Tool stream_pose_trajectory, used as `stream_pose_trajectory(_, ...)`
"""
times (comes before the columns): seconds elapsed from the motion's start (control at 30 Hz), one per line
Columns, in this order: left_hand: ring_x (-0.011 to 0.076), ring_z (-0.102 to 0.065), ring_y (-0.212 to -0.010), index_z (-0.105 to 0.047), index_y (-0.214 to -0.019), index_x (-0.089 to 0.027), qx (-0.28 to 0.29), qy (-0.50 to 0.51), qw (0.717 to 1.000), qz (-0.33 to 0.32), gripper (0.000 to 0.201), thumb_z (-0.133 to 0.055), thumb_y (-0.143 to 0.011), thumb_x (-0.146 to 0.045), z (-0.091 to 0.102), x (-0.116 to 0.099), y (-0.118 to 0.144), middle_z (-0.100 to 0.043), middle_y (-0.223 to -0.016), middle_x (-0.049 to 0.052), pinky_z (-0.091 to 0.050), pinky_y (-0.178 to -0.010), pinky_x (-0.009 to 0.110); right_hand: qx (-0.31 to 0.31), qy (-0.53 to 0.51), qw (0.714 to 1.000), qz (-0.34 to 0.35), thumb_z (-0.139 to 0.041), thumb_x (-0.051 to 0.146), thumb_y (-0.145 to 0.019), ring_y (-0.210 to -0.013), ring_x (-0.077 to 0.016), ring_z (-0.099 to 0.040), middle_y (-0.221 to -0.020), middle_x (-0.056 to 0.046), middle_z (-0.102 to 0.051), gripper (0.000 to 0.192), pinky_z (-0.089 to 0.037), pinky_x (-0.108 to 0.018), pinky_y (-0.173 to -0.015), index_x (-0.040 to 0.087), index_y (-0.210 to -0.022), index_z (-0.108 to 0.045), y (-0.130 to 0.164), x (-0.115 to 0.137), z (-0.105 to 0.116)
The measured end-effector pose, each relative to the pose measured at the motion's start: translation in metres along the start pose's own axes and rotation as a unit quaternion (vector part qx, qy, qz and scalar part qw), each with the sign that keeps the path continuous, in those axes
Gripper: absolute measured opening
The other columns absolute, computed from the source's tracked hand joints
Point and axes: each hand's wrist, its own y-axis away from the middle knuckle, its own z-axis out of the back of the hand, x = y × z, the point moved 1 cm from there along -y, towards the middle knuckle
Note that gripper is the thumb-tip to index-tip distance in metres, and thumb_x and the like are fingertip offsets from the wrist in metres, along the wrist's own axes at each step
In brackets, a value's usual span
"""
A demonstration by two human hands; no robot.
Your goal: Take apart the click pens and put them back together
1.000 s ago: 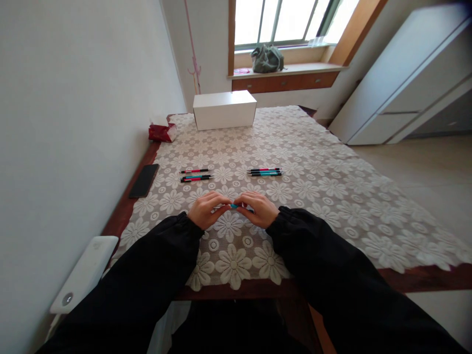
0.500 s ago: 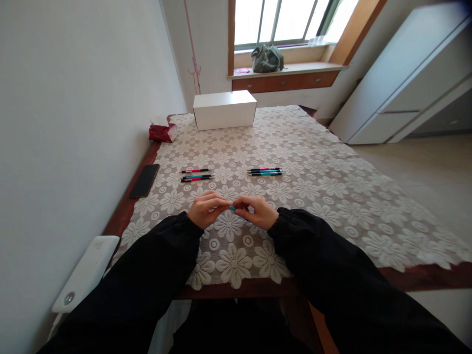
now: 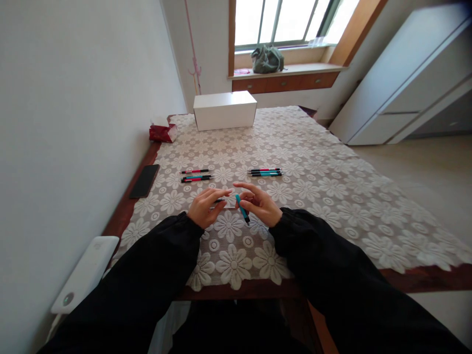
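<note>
Pinching a teal pen barrel, the right hand hovers just beside the left hand, whose fingers clamp a thin refill over the counter.

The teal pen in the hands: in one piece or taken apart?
Apart. The right hand holds the teal barrel, tilted; the left hand holds a thin pale inner piece separately.

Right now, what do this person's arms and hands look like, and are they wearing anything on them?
Both arms are covered by long, loose black sleeves of a plain fabric, gathered snugly at the wrists. No logos, stripes or markings show on them. The left hand and right hand are bare: no gloves, and no rings, watch or bracelets that I can make out.
</note>
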Motion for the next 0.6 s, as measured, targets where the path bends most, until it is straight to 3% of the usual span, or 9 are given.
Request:
stream_pose_trajectory(0.1,0.0214,-0.064,-0.100,-0.072,-0.102,-0.023,0.028,-0.058,0.998,0.008,0.015,-0.062,-0.091,-0.023,0.001,0.002,-0.001,-0.072,-0.103,0.006,-0.052,-0.094,0.041,-0.039,0.009,0.999,0.024,-0.065,0.040,-0.090,-0.068,-0.0120,-0.061,-0.082,0.000,-0.065,0.031,-0.049,-0.024,-0.058,0.023,-0.116,-0.061,0.000,0.003,0.003)
stream_pose_trajectory(0.17,0.0238,-0.062,-0.103,-0.072,-0.094,-0.023,0.069,-0.096,0.993,0.018,0.010,-0.066,-0.087,-0.025,0.001,0.002,-0.001,-0.072,-0.105,0.005,-0.050,-0.096,0.045,-0.069,0.015,0.997,0.040,-0.066,0.041,-0.090,-0.069,-0.0130,-0.062,-0.080,-0.001,-0.065,0.027,-0.050,-0.024,-0.058,0.022,-0.109,-0.062,-0.001,0.005,0.005)
stream_pose_trajectory(0.37,0.0298,-0.055,-0.117,-0.075,-0.093,-0.026,0.119,-0.161,0.979,0.044,0.015,-0.074,-0.078,-0.027,-0.001,0.005,0.002,-0.069,-0.119,0.003,-0.043,-0.103,0.052,-0.163,0.097,0.976,0.110,-0.061,0.038,-0.093,-0.074,-0.0154,-0.066,-0.083,0.000,-0.066,0.032,-0.054,-0.029,-0.064,0.025,-0.122,-0.056,-0.003,0.008,0.012)
stream_pose_trajectory(0.47,0.0300,-0.054,-0.118,-0.076,-0.086,-0.026,0.119,-0.172,0.977,0.051,0.008,-0.073,-0.080,-0.031,-0.001,0.008,0.003,-0.069,-0.118,0.003,-0.043,-0.102,0.052,-0.189,0.243,0.933,0.188,-0.060,0.029,-0.094,-0.080,-0.0179,-0.067,-0.091,-0.004,-0.069,0.020,-0.055,-0.034,-0.074,0.023,-0.113,-0.062,0.000,0.011,0.016)
stream_pose_trajectory(0.53,0.0293,-0.054,-0.118,-0.076,-0.084,-0.027,0.119,-0.171,0.977,0.051,0.007,-0.072,-0.081,-0.031,-0.002,0.010,0.003,-0.069,-0.117,0.002,-0.044,-0.102,0.051,-0.198,0.328,0.887,0.258,-0.062,0.023,-0.092,-0.084,-0.0197,-0.066,-0.095,-0.005,-0.071,0.023,-0.055,-0.038,-0.080,0.024,-0.115,-0.063,0.002,0.012,0.017)
stream_pose_trajectory(0.6,0.0283,-0.055,-0.116,-0.076,-0.083,-0.027,0.121,-0.164,0.978,0.047,0.006,-0.071,-0.082,-0.031,-0.002,0.011,0.003,-0.070,-0.116,0.002,-0.044,-0.101,0.050,-0.198,0.366,0.860,0.296,-0.061,0.020,-0.091,-0.085,-0.0205,-0.066,-0.095,-0.005,-0.071,0.026,-0.054,-0.039,-0.081,0.025,-0.117,-0.063,0.004,0.012,0.016)
